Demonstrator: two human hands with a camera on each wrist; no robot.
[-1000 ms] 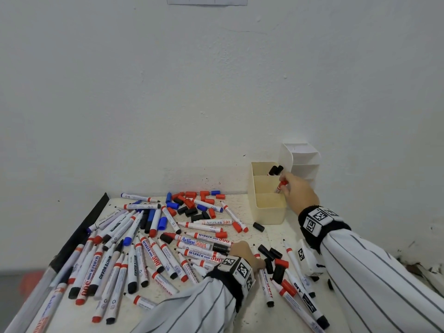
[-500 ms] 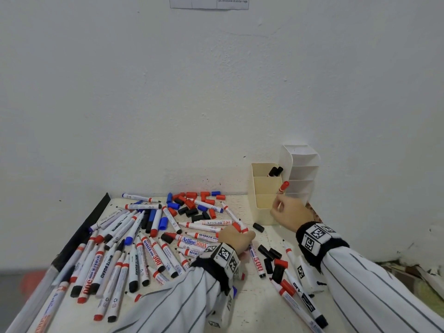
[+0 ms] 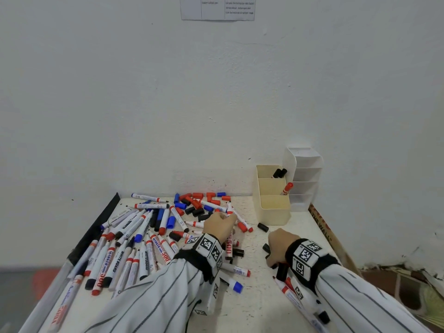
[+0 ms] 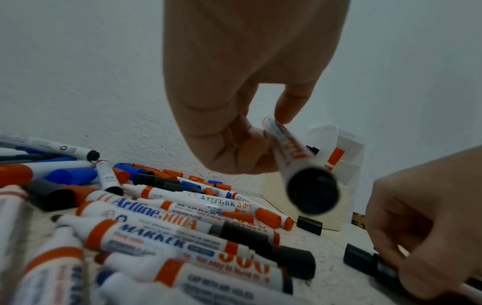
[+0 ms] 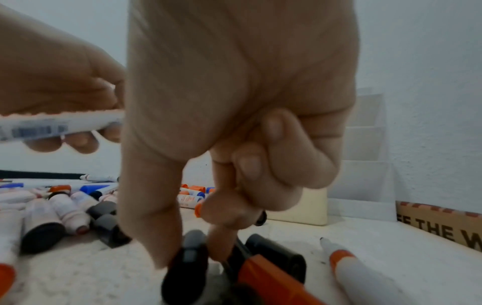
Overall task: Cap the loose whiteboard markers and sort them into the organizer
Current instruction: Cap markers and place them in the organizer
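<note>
My left hand (image 3: 225, 216) pinches a white marker (image 4: 289, 148) with red print just above the pile, its black end towards the wrist camera. My right hand (image 3: 272, 258) is down on the table at the front right. Its thumb and forefinger pinch a loose black cap (image 5: 187, 266) beside a red cap (image 5: 263, 274). The cream organizer (image 3: 271, 212) stands at the back right. Black-capped markers (image 3: 280, 173) stand in its far compartment and a red-capped marker (image 3: 287, 188) in the middle one. Several markers and loose caps (image 3: 197, 205) lie across the table's left half.
A white tiered holder (image 3: 305, 174) stands against the wall behind the cream organizer. A printed cardboard strip (image 3: 322, 227) runs along the table's right edge and a dark rail (image 3: 96, 227) along the left. One black cap (image 3: 263, 227) lies in front of the organizer.
My right hand let go of the red-capped marker in the organizer's middle compartment and dropped back to the caps at the front right. My left hand moved away from me, holding a marker.
</note>
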